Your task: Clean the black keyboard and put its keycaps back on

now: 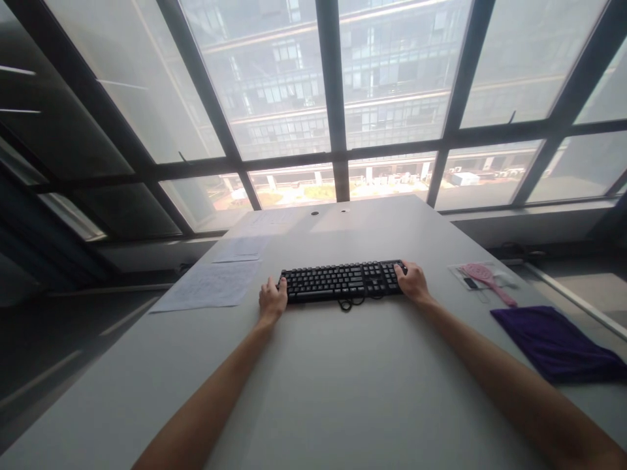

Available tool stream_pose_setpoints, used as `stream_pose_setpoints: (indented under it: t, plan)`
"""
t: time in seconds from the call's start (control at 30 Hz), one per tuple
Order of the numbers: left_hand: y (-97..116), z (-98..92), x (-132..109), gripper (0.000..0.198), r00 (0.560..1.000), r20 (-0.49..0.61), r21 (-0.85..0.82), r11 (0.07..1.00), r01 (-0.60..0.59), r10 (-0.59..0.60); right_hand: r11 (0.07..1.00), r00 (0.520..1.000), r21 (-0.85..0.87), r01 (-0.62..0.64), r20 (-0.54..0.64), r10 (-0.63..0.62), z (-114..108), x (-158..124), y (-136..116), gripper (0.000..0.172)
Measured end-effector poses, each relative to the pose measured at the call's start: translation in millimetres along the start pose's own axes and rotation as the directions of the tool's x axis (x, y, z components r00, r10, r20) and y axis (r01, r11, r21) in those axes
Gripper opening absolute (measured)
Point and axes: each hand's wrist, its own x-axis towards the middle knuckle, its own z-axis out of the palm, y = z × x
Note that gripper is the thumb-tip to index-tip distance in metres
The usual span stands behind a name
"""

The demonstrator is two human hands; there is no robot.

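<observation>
A black keyboard lies across the middle of the white table, its keys facing up. My left hand grips its left end, with the thumb over the edge by the keys. At the other end, my right hand holds the right side, thumb resting on top near the number pad. A dark looped cable sticks out from under the near edge of the keyboard. The undersides of both hands' grips are hidden.
Printed paper sheets lie along the left of the white table. On the right are a pink hairbrush-shaped item on a clear plastic bag and a folded purple cloth. Tall windows stand beyond the far edge.
</observation>
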Motion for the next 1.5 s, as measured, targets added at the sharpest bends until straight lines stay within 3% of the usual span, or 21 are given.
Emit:
stream_pose_setpoints:
  t: [0.27, 0.4, 0.67, 0.83, 0.97, 1.1, 1.17, 1.27, 1.37, 1.43, 1.5]
  plan:
    - [-8.1, -8.9, -28.2, 0.057, 0.990, -0.023, -0.039, 0.989, -0.140, 0.139, 0.994, 1.000, 0.111, 0.002, -0.017, 0.000, -11.2, -19.7, 1.0, 0.048]
    - [-8.2, -11.7, -47.3, 0.061, 0.981, -0.027, -0.053, 0.979, -0.194, 0.193, 0.991, 0.999, 0.130, -0.010, -0.048, 0.017, -19.2, -38.7, 4.6, 0.052]
    - [-25.0, -20.2, -94.0, 0.066, 0.944, 0.018, -0.058, 0.943, -0.328, 0.329, 0.980, 0.994, 0.175, -0.097, -0.023, 0.102, -53.5, -86.9, 17.1, 0.058]
    - [-35.7, -22.3, -102.4, 0.068, 0.942, 0.049, -0.056, 0.942, -0.330, 0.333, 0.968, 0.995, 0.237, -0.078, -0.036, 0.089, -61.5, -106.8, 23.4, 0.056]
    - [-34.6, -21.6, -100.5, 0.073, 0.953, 0.063, -0.048, 0.955, -0.293, 0.296, 0.967, 0.994, 0.255, 0.008, -0.109, 0.021, -69.5, -100.4, 28.0, 0.051]
    - [-30.8, -23.2, -104.7, 0.075, 0.947, 0.031, -0.050, 0.947, -0.318, 0.320, 0.979, 0.942, 0.054, 0.196, -0.288, -0.173, -110.9, -80.9, 65.4, 0.037]
    - [-26.8, -25.1, -108.3, 0.071, 0.942, 0.001, -0.057, 0.940, -0.335, 0.336, 0.975, 0.924, -0.131, 0.179, -0.318, -0.212, -141.0, -76.6, 100.2, 0.032]
    - [-17.5, -30.0, -112.2, 0.062, 0.930, -0.044, -0.078, 0.927, -0.368, 0.365, 0.946, 0.970, -0.298, 0.125, -0.166, -0.180, -182.5, -88.0, 156.0, 0.025]
    - [-5.4, -38.4, -114.6, 0.056, 0.900, -0.114, -0.092, 0.897, -0.432, 0.422, 0.942, 0.979, -0.272, 0.197, 0.100, -0.176, -206.8, -118.7, 187.6, 0.026]
    - [4.1, -45.5, -118.2, 0.051, 0.856, -0.175, -0.075, 0.860, -0.505, 0.487, 0.951, 0.973, -0.235, 0.201, 0.161, -0.166, -211.3, -144.6, 183.5, 0.031]
    - [15.1, -52.4, -126.2, 0.045, 0.798, -0.208, -0.045, 0.809, -0.586, 0.566, 0.961, 0.958, -0.199, 0.190, 0.249, -0.138, -208.2, -171.5, 157.5, 0.040]
